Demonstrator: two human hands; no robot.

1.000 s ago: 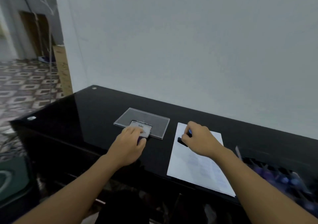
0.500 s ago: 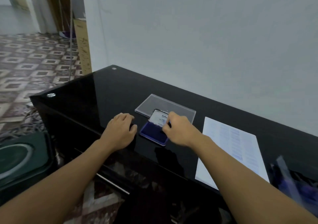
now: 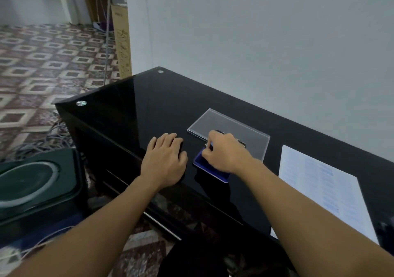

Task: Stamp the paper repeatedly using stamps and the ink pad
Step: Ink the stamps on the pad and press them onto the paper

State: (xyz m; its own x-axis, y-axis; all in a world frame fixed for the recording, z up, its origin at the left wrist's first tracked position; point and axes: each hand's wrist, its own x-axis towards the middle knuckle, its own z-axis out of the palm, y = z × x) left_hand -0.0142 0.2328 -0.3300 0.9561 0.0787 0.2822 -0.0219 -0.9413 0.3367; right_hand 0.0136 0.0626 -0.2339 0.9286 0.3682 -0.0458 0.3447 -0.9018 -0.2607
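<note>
Blue ink pad (image 3: 202, 163) sits under the right hand (image 3: 223, 155), which pinches a small, mostly hidden stamp (image 3: 210, 146) against it. The left hand (image 3: 164, 159) rests flat and relaxed on the desk (image 3: 138, 110). The paper (image 3: 319, 187) lies to the right, its long side running away from the person, nearer the right hand.

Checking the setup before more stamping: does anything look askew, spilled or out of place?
No spill or damage shows. Only the paper stands out: its near end reaches the table's front edge and may overhang slightly. The ink pad lies flat under the right hand.
</note>
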